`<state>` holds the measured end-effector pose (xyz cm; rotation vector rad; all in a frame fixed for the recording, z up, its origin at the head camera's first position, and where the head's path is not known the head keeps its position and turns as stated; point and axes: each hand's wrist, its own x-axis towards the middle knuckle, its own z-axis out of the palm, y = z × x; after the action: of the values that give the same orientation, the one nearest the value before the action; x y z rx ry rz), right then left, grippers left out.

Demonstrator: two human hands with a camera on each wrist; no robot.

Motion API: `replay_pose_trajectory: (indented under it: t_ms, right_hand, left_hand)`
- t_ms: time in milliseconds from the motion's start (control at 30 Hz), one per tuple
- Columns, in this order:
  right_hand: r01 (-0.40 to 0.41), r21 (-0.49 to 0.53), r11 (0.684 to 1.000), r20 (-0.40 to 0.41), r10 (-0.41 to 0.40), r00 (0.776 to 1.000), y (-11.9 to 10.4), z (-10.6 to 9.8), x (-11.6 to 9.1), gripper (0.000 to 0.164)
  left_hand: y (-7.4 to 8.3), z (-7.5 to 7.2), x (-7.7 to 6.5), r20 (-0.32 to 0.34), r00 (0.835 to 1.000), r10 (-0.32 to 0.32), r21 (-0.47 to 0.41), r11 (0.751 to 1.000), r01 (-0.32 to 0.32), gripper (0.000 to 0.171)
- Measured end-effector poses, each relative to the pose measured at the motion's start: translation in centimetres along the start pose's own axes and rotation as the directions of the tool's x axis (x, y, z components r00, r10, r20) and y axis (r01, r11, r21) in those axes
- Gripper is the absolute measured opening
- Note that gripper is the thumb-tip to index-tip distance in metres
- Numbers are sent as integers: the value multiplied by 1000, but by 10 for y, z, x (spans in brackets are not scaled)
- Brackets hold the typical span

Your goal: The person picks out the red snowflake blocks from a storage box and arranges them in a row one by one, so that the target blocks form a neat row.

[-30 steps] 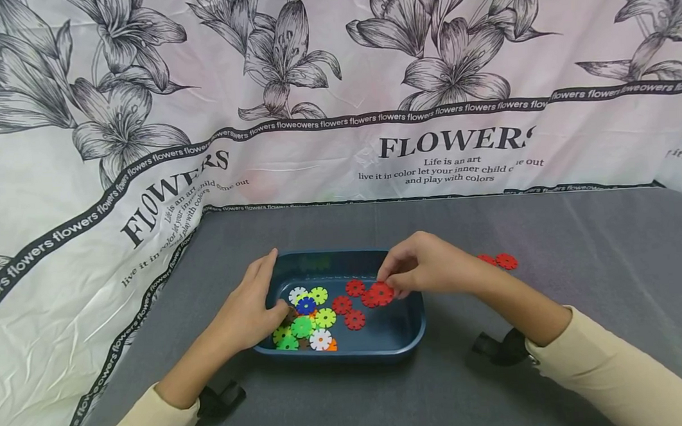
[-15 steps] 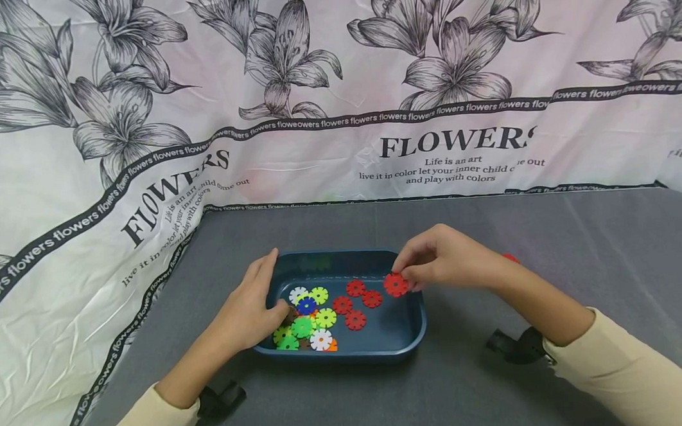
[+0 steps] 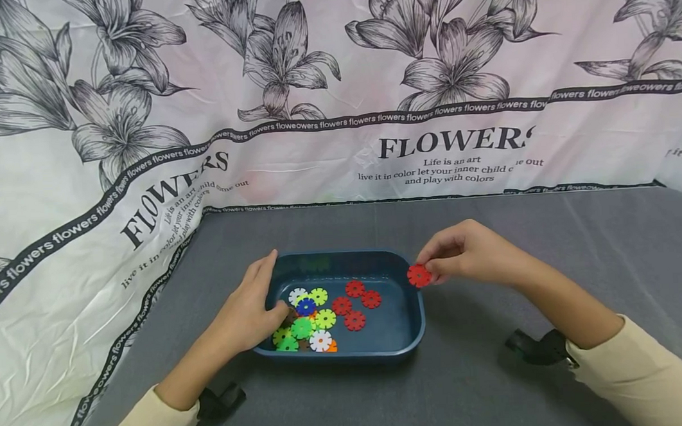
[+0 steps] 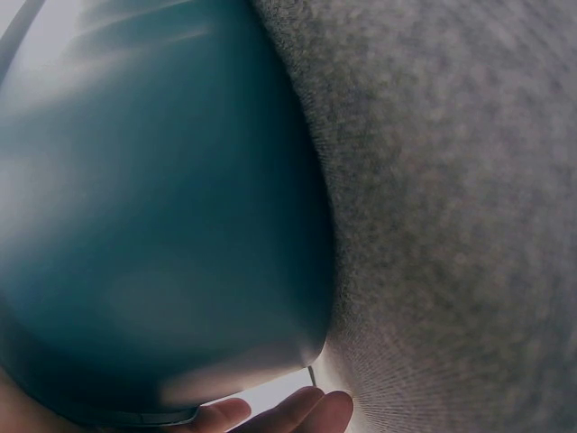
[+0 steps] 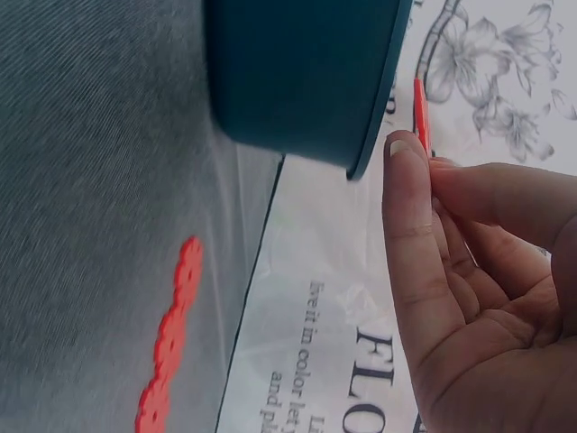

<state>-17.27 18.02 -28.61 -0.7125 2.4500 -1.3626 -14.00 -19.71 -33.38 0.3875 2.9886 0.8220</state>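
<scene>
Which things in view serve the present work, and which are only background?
Work, apparently:
red round notched plastic disc in right hand
blue rectangular plastic tray
multicoloured notched discs inside
red discs outside

Background:
white floral-printed fabric
grey fabric tablecloth

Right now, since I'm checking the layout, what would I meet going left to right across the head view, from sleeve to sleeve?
Left cream fabric sleeve, left hand, blue round notched plastic disc, four red round notched plastic discs, pinched red round notched plastic disc, right hand, right cream fabric sleeve.
</scene>
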Motion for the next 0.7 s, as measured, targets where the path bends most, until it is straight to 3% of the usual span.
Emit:
replay_pose_trajectory:
  t_ms: [700]
  right_hand:
    - [-150,-23,988,-90,147,985,28,-38,-22,23]
  left_hand:
    - [-1,2,0,-7,1000,4,3,1000,-4,86]
